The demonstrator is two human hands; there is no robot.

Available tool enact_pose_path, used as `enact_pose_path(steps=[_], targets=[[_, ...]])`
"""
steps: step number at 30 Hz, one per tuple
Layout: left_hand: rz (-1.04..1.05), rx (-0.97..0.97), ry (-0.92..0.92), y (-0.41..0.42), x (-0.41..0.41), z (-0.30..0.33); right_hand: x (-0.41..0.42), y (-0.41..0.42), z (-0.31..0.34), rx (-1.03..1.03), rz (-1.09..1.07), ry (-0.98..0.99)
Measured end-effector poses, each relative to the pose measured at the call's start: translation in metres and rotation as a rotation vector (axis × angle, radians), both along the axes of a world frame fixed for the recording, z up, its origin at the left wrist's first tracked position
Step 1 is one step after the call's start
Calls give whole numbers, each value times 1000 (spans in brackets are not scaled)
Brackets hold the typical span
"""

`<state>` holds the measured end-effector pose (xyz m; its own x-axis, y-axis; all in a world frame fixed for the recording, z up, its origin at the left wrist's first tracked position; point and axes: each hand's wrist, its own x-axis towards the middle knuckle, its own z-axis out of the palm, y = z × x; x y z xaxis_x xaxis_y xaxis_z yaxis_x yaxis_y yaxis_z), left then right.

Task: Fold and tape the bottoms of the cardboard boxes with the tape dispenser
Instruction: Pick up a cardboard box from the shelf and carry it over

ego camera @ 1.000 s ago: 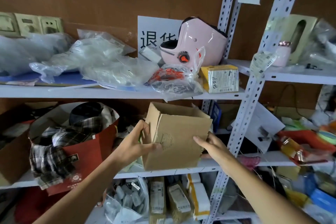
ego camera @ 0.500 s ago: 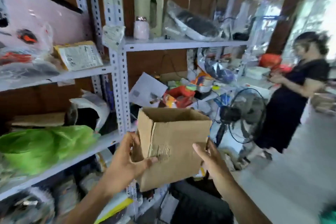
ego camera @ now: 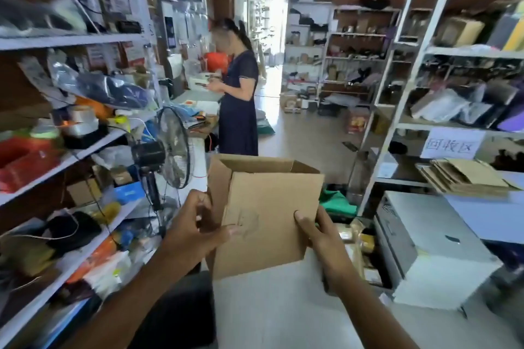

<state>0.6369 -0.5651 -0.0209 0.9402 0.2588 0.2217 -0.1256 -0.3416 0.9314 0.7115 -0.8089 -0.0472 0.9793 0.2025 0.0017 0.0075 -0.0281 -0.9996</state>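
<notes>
Cardboard box [ego camera: 266, 215]: held in mid-air at the centre foreground, between both hands, open end up. Plain brown corrugated board. The top rim shows the inner walls; one side panel on the left is angled toward the camera. The near face carries a faint scuffed mark low on its left half. Lower edge is tilted, the left corner sitting lower than the right. Whether the bottom is closed cannot be told from this angle.

Left hand [ego camera: 192, 231]: grips the box's left corner, thumb laid across the near face, fingers curled round the side panel.

Right hand [ego camera: 320, 231]: holds the right edge, thumb pressed on the near face, remaining fingers hidden behind the box.

Beside the right forearm, a white machine [ego camera: 433, 249] stands on the floor. Just left of the box, a standing fan [ego camera: 173, 147] faces the aisle beside cluttered metal shelving [ego camera: 85, 150]. On the right shelving, a stack of flattened cardboard [ego camera: 465, 176] lies under a white sign [ego camera: 450, 143] with printed characters.

Farther off, a person in a dark dress [ego camera: 238, 105] stands at a counter, well apart from the box.
</notes>
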Motion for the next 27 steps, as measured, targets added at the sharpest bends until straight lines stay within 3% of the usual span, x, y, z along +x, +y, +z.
enact_pose_path(steps=[7,16,27], targets=[[-292,28,61,-113,63,-4,-6,-134,-13,19,-261,3],[-856,-34,164,-298,137,-30,-54,-292,-43,-16,-724,87],[-1388,-26,230,-517,217,-67,-95,-413,-51,-64,-1303,140]])
